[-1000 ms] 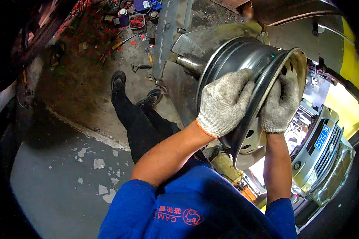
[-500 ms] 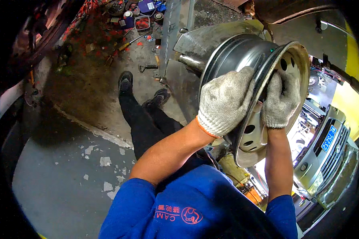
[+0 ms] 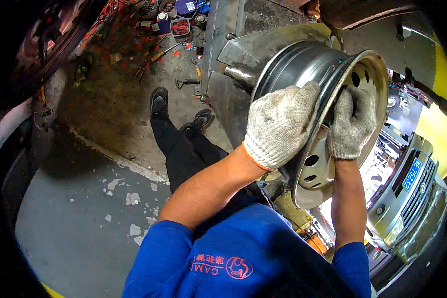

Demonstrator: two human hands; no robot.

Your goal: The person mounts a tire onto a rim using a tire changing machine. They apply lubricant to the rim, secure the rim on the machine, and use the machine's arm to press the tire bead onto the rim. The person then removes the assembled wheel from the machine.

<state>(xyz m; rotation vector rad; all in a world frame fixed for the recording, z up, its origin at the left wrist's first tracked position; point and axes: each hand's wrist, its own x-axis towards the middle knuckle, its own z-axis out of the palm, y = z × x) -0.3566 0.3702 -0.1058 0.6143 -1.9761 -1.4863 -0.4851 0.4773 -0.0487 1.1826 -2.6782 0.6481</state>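
A steel wheel rim, dark silver around the barrel and paler on its holed face, rests against grey metal plates with rounded studs and a shaft. My left hand, in a knitted off-white glove with an orange cuff, is closed against the rim's near lip, fingertips on the barrel side. My right hand, gloved the same way, grips the lip from the face side, fingers curled and partly hidden behind the thumb and rim. Both hands are close together on either side of that lip.
Tools, containers and small parts lie on the stained floor at upper left. My feet stand left of the machine. A dark round metal part is at the left edge. A silver vehicle front and yellow panel are at right.
The view has shifted, so the rim, hands and floor items appear slightly higher and farther right. Both hands stay closed on the rim's lip, with only slight movement.
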